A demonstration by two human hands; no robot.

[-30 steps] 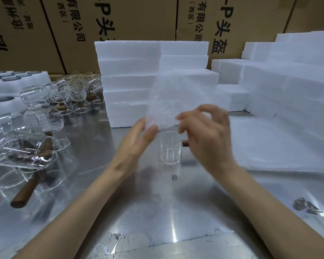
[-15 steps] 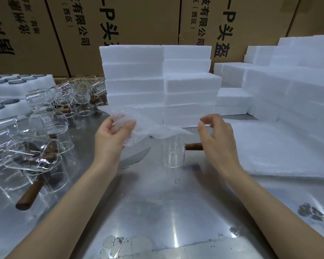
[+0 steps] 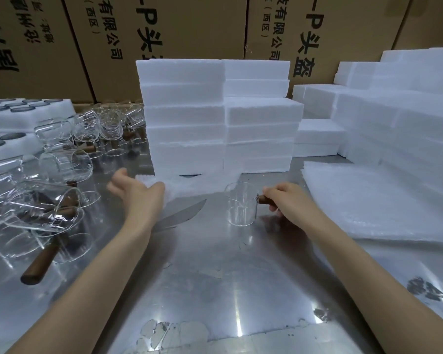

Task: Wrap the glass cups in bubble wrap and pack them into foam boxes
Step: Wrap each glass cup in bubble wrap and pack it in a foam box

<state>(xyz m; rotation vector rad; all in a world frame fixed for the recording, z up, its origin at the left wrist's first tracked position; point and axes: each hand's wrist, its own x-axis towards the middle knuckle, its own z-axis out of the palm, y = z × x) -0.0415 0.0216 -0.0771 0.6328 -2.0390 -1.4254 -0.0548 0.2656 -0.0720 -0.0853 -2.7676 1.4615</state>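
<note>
A clear glass cup (image 3: pixel 241 206) with a brown wooden handle stands upright on the steel table (image 3: pixel 215 282). My right hand (image 3: pixel 283 201) grips that handle from the right. A sheet of bubble wrap (image 3: pixel 189 186) lies flat on the table behind the cup, at the foot of the foam stack. My left hand (image 3: pixel 136 191) rests on the sheet's left end with its fingers spread; it looks motion-blurred. Two stacks of white foam boxes (image 3: pixel 215 116) rise just behind.
Several glass cups with wooden handles (image 3: pixel 44 208) lie piled at the left. Foam trays with round holes (image 3: pixel 16 116) sit at the far left. A pile of bubble wrap sheets (image 3: pixel 374 200) lies at the right, more foam boxes (image 3: pixel 399 108) behind it. Cardboard cartons line the back.
The bubble wrap sheet came down from in front of me onto the table. My right hand let go of it and took the cup's handle; my left hand moved down with the sheet.
</note>
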